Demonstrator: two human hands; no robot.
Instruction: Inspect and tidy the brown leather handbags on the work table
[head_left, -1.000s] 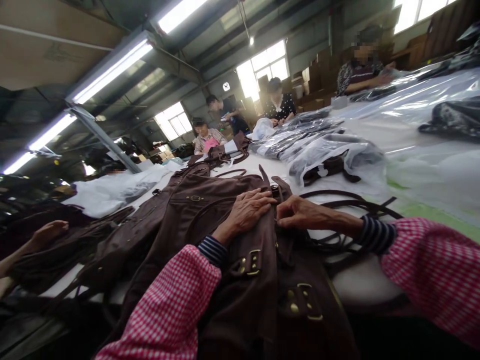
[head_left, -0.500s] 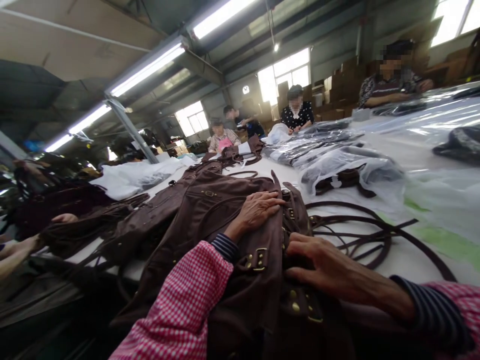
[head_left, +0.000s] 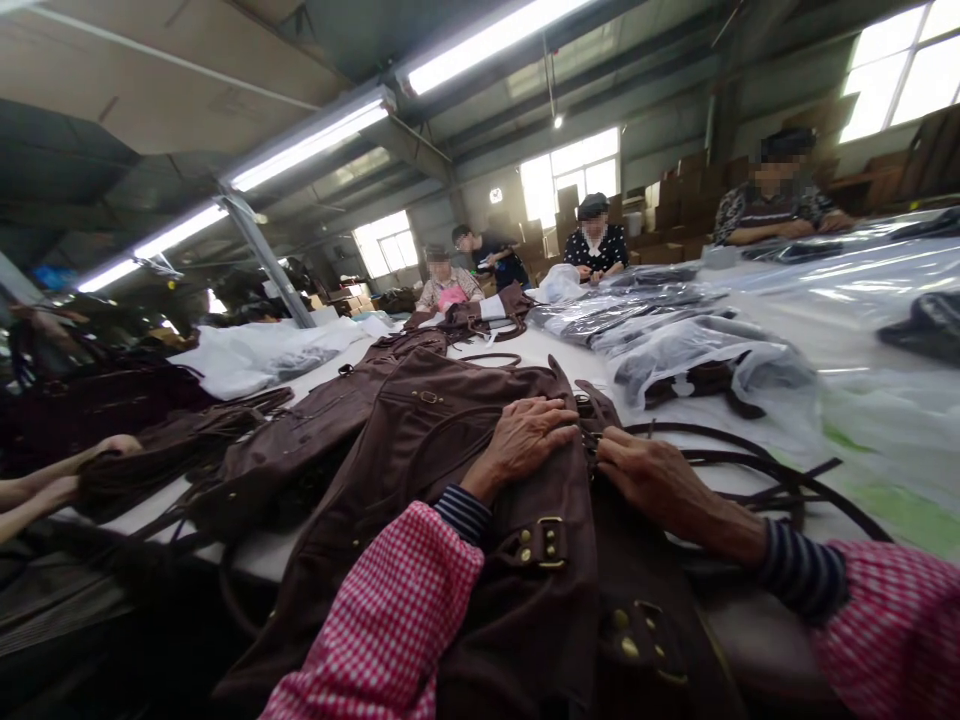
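Observation:
A dark brown bag (head_left: 517, 620) with brass buckles and rivets lies on its side before me. My left hand (head_left: 525, 440) rests flat on its upper panel, the fingers stretched to the edge of its opening. Just across that edge, my right hand (head_left: 652, 480) is closed, thumb and fingertips pinched at the opening on what looks like a zipper pull, mostly hidden by the fingers. A brass buckle (head_left: 551, 543) sits on a tab nearer to me. Brown straps (head_left: 810, 485) curl over the table to the right of my right hand.
More brown bags (head_left: 300, 420) line the table on the left, where a co-worker's hands (head_left: 112, 450) touch one. Clear plastic-wrapped bags (head_left: 660, 300) lie on the white table (head_left: 551, 345) ahead right. Several co-workers sit or stand beyond.
My right hand has moved away from me along the bag's opening, closer to my left hand. My left hand keeps its place on the bag. The view has shifted slightly.

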